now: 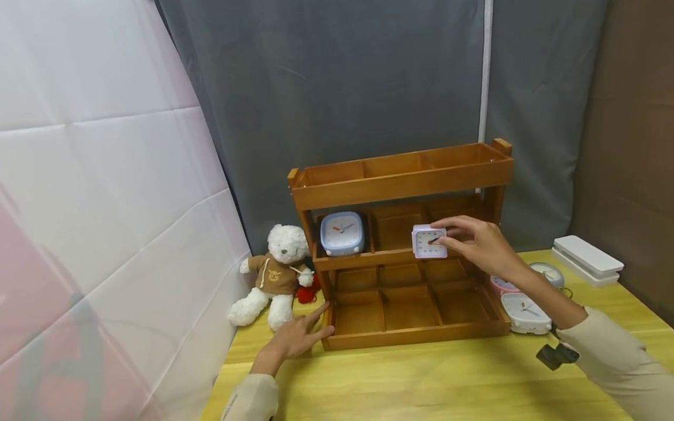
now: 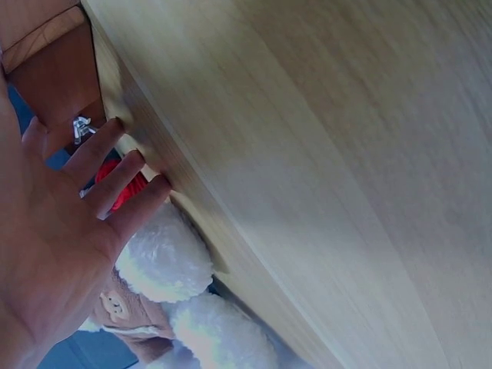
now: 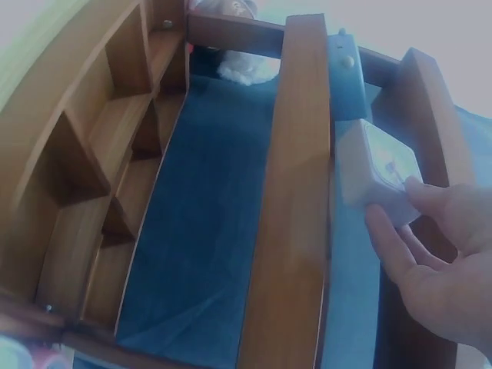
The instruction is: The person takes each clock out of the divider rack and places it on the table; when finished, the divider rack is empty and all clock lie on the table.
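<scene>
Between thumb and fingers, my right hand [image 1: 481,244] pinches a small pale-lavender square alarm clock [image 1: 429,242], held upright in front of the middle tier of a brown wooden shelf [image 1: 405,191]. In the right wrist view the same clock [image 3: 378,171] shows its pale side and face. A light-blue alarm clock [image 1: 341,234] stands in the middle tier's left compartment. My left hand [image 1: 296,337] is at the shelf's lower left corner, fingers spread, with fingertips right at the wood. From the left wrist view, the left hand's fingers [image 2: 115,188] look extended and grip nothing.
A white teddy bear [image 1: 279,275] in a brown top sits left of the shelf, beside a red item [image 1: 306,292]. To the right are a white alarm clock [image 1: 525,314], a grey clock [image 1: 547,273], a partly hidden pink clock [image 1: 502,285] and flat white boxes [image 1: 587,257].
</scene>
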`<state>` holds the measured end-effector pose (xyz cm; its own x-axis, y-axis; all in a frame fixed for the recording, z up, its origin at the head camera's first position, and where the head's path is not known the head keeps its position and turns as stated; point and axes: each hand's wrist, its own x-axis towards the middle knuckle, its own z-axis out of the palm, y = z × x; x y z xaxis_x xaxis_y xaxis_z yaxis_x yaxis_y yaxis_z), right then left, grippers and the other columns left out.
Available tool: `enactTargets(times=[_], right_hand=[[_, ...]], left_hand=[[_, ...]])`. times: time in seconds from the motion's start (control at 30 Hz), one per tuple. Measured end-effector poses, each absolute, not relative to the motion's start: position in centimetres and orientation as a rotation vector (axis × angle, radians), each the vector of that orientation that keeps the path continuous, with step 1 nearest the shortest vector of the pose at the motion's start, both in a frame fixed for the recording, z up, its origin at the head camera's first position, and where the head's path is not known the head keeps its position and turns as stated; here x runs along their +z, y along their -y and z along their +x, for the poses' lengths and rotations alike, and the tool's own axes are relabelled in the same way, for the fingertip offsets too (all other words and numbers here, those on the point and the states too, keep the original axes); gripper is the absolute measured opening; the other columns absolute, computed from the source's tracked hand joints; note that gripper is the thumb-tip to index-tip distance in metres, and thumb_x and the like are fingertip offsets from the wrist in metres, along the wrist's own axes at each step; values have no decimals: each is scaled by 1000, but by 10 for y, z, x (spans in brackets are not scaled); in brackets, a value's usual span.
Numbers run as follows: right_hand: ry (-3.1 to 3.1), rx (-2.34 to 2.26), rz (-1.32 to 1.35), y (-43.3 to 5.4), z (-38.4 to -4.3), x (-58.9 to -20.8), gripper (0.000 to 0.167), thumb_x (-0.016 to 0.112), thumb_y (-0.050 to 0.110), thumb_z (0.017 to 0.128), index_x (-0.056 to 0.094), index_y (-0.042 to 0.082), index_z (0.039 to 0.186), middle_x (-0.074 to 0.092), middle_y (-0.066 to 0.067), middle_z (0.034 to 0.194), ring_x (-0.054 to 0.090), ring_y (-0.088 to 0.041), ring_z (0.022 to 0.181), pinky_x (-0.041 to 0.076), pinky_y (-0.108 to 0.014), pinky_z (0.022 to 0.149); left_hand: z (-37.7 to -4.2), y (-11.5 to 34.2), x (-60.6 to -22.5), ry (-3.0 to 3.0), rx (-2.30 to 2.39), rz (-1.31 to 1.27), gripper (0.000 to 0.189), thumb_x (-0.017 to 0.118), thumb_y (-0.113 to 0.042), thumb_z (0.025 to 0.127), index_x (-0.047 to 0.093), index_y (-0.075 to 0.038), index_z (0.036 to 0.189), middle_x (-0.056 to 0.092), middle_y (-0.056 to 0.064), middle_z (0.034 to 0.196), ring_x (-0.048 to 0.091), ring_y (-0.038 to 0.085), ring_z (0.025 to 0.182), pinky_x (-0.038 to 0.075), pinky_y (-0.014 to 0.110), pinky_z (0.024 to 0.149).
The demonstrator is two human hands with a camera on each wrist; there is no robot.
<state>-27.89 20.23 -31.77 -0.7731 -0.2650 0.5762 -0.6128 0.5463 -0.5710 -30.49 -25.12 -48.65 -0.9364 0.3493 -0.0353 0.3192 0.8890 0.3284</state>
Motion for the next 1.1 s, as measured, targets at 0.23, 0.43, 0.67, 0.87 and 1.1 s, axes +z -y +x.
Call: enactTargets(times=[0.23,0.43,0.67,0.87,1.1], right_hand=[[2390,1066,666,-223,-259,-325,33,77,11,95,74,16,127,71,-12,124,74,-35,103,51,-20,65],[2333,982,701,-244,-246,-339,37,78,5,93,74,18,127,73,-5,120,72,-9,99,52,-17,66],[2325,963,704,-269,-232,-363,38,79,0,90,74,14,125,74,-11,118,68,3,95,55,-16,62],[2339,919,637,-291,-221,-386,37,79,-1,89,75,10,124,74,-12,112,66,7,91,54,-10,68],[2447,873,532,-314,-205,-417,34,82,8,89,77,16,121,75,-12,115,67,6,91,51,-12,66]], left_hand=[[-309,248,-482,-2971,475,563,76,47,-75,98,35,-37,163,65,25,135,67,44,113,51,60,99],[-312,246,-480,-2968,467,566,77,45,-76,97,34,-38,163,63,23,138,66,45,115,51,61,99],[-311,247,-483,-2959,471,561,77,46,-76,98,33,-38,164,62,24,140,66,45,114,51,61,99],[-310,248,-483,-2964,480,533,78,45,-79,96,33,-41,163,61,24,142,66,47,115,50,62,100],[-305,250,-483,-2956,494,534,75,50,-71,99,35,-37,163,64,25,136,67,44,111,51,61,99]])
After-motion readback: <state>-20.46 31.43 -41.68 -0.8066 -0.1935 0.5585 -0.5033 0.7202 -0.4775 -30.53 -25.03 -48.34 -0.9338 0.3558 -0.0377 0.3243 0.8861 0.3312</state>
